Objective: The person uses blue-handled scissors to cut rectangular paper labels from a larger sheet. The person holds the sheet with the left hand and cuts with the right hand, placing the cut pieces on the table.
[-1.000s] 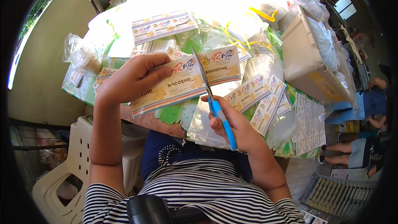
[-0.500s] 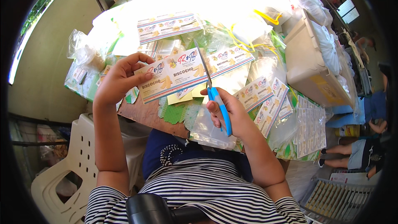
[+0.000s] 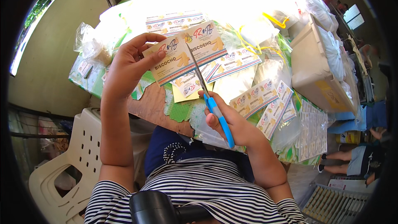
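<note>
Head view: a striped shirt (image 3: 195,195) fills the bottom of the frame. Above it, right of centre, the right hand (image 3: 232,122) grips blue-handled scissors (image 3: 213,107), blades crossing before a printed label strip (image 3: 180,60) near centre (contact is unclear), its left end pinched by the left hand (image 3: 132,64). Beyond, loose label strips (image 3: 255,97) lie on the surface (image 3: 151,110), a tan bin (image 3: 321,66) at upper right.

Left hand (image 3: 134,62) was raised in a pinch grip, turned inward; left forearm (image 3: 117,128) stood near upright. Right hand (image 3: 232,122) sat lower, closed; right forearm (image 3: 267,161) slanted up and inward.
</note>
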### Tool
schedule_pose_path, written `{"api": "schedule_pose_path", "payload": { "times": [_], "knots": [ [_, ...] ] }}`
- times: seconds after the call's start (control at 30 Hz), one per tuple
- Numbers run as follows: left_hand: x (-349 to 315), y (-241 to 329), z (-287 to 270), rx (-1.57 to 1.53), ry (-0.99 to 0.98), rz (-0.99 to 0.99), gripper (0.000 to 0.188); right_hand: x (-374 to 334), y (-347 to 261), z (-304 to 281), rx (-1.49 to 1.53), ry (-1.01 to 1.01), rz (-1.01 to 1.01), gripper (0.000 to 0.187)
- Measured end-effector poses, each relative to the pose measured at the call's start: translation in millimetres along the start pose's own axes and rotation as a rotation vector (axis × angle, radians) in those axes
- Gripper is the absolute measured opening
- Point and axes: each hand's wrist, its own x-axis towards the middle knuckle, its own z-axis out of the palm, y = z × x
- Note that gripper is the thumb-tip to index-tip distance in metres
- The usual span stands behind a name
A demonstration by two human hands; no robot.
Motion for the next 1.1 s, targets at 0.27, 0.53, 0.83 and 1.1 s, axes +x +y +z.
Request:
{"api": "schedule_pose_path", "payload": {
  "times": [0.27,0.53,0.83,1.1],
  "knots": [
    [2.1,8.3,10.0,0.094,-0.074,0.043,0.028,-4.8,-1.9,-1.6,0.003,0.019,-0.012,0.071],
    [3.3,8.2,10.5,0.074,-0.081,0.024,0.028,-4.1,1.6,-2.3,0.068,0.050,0.049,0.064],
    [-0.6,0.8,15.6,-0.026,-0.186,-0.072,0.030,0.9,0.3,3.9,0.025,0.129,-0.002,0.065],
    [3.2,-3.5,9.1,-0.023,-0.199,-0.119,0.032,6.7,6.0,1.6,0.019,0.131,0.025,0.062]
  ]
}}
